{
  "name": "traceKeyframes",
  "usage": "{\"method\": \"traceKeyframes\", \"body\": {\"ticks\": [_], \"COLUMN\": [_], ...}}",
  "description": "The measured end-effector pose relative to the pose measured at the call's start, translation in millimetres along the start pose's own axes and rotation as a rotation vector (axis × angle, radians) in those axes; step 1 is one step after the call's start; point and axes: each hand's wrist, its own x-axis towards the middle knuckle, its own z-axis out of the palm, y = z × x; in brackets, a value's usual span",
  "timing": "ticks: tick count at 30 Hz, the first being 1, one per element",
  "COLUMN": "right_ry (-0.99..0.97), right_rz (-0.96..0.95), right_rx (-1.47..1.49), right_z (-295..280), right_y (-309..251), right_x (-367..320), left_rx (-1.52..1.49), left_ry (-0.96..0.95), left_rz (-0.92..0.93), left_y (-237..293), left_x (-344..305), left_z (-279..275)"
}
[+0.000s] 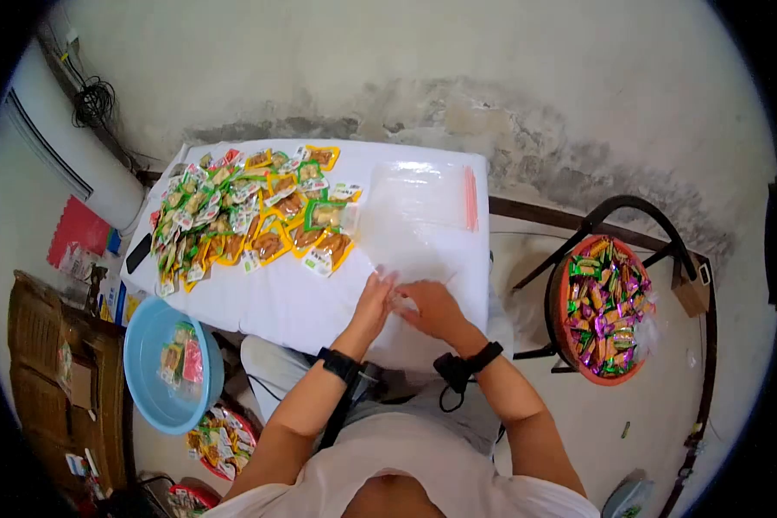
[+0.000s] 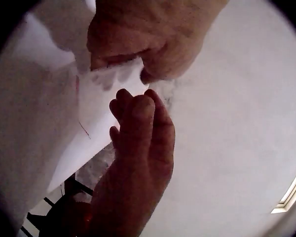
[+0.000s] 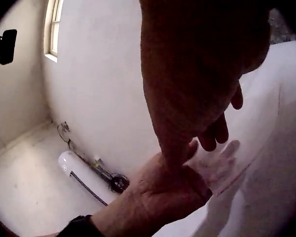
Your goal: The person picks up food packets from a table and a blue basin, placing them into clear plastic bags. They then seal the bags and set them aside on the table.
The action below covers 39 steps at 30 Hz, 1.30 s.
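Observation:
Over the near edge of the white-covered table [image 1: 337, 315], my left hand [image 1: 371, 304] and right hand [image 1: 438, 309] meet at a clear plastic bag [image 3: 254, 143] with a thin red line along it. Thumb and fingers of the left hand [image 3: 160, 190] pinch its edge, and some fingers show through the film. From the other side, the right hand [image 3: 202, 79] grips the same edge with bent fingers. Just beyond the hands lies a stack of clear bags [image 1: 419, 194] with red stripes at its right end.
Small snack packets [image 1: 224, 207] are heaped on the table's left, beside a black phone [image 1: 138, 254]. A blue basin [image 1: 138, 380] with packets stands at lower left. To the right, a red basin [image 1: 565, 332] full of wrapped sweets rests on a black chair [image 1: 628, 203].

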Motion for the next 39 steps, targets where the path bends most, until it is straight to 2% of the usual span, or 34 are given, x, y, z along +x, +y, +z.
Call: {"method": "traceKeyframes", "body": {"ticks": [2,4,7,9,10,12,13,15,16,18,20,23,24,25,26,27,28,29,30,31,35,39], "right_ry": [0.089,0.117,0.158,0.168,0.164,0.215,0.208,0.39,0.384,0.512,0.515,0.512,0.509,0.5,0.448,0.396,0.387,0.414,0.443,0.439,0.37,0.341], "right_rz": [0.052,0.071,0.077,-0.007,-0.008,-0.062,-0.061,-0.041,-0.036,-0.069,-0.09,-0.121,-0.124,-0.125,-0.048,0.028,0.026,0.109,0.191,0.189,0.303,0.326], "right_rx": [0.113,0.012,-0.154,-0.205,-0.206,-0.259,-0.254,-0.219,-0.219,-0.178,-0.207,-0.246,-0.259,-0.253,-0.223,-0.194,-0.188,-0.107,-0.027,-0.024,0.096,0.212], "right_z": [1.1,0.1,0.5,0.0,-0.4,1.9,0.9,-6.1,-14.7,-31.2,-27.6,-18.4,-13.1,-5.9,3.1,12.5,23.2,33.7,40.8,45.0,60.8,70.3], "right_y": [-2.8,14.0,26.0,28.2,28.6,26.0,20.0,5.0,-10.5,-40.0,-41.5,-37.9,-35.8,-32.4,-27.6,-22.7,-17.9,-12.4,-8.3,-6.8,-3.1,1.5], "right_x": [-17.6,-32.2,-48.5,-56.0,-58.3,-62.7,-62.5,-60.5,-57.5,-48.8,-48.5,-47.5,-47.4,-46.2,-43.5,-41.3,-40.6,-38.7,-35.7,-34.0,-30.2,-29.8], "left_rx": [0.05,0.101,0.211,0.333,0.33,0.419,0.415,0.484,0.479,0.482,0.486,0.494,0.489,0.401,0.313,0.309,0.053,-0.201,-0.233,-0.234,0.108,0.353], "left_ry": [0.012,0.032,-0.05,-0.202,-0.201,-0.397,-0.391,-0.479,-0.521,-0.557,-0.626,-0.621,-0.613,-0.471,-0.329,-0.319,-0.165,-0.011,0.063,0.068,0.022,0.083], "left_rz": [-0.036,-0.074,-0.1,-0.201,-0.201,-0.174,-0.179,-0.128,-0.072,-0.054,-0.026,-0.051,-0.052,-0.058,-0.064,-0.066,-0.107,-0.141,-0.149,-0.148,-0.135,-0.127], "left_y": [-10.9,-11.0,6.4,22.1,24.9,30.8,42.5,66.4,74.2,95.4,104.8,108.6,103.8,94.3,83.4,67.2,46.6,33.8,29.4,16.1,-11.5,-5.0], "left_x": [10.8,10.4,2.8,-3.2,0.7,6.5,3.2,-3.7,-4.9,-11.6,-10.4,-8.9,-8.2,-5.7,-3.1,2.6,7.8,5.8,-9.4,-18.2,-36.6,-34.9], "left_z": [-16.0,-25.8,-24.9,-16.2,-15.2,-16.1,-7.3,13.3,18.2,32.9,34.3,23.9,18.8,11.5,2.4,-11.6,-28.2,-38.3,-38.5,-44.4,-45.1,-18.5]}}
